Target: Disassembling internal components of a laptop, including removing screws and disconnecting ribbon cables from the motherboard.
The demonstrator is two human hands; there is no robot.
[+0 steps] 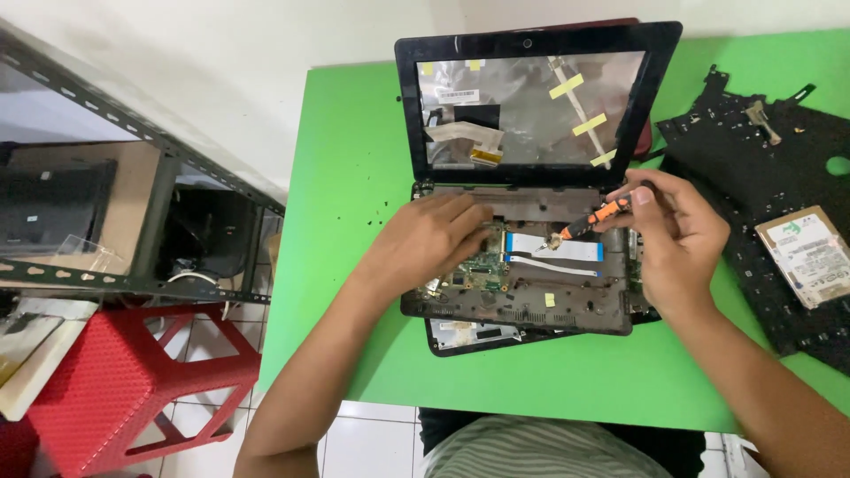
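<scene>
Over the opened laptop base (522, 283) on the green table (354, 177), the left hand (434, 235) presses flat, fingers loose, steadying the chassis, while the right hand (677, 235) pinches an orange screwdriver (589, 221), tip angled down near the blue-ended ribbon cable (558, 248).

Bare green table (354, 159) left of laptop (522, 292) = free room; keyboard (761, 168) + hard drive (807, 255) crowd right side.

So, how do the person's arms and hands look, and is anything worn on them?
Both arms are bare up to the frame edge: no sleeves show. The left hand and right hand wear no gloves; no rings, watch or bracelet are visible. A striped shirt shows below.
</scene>
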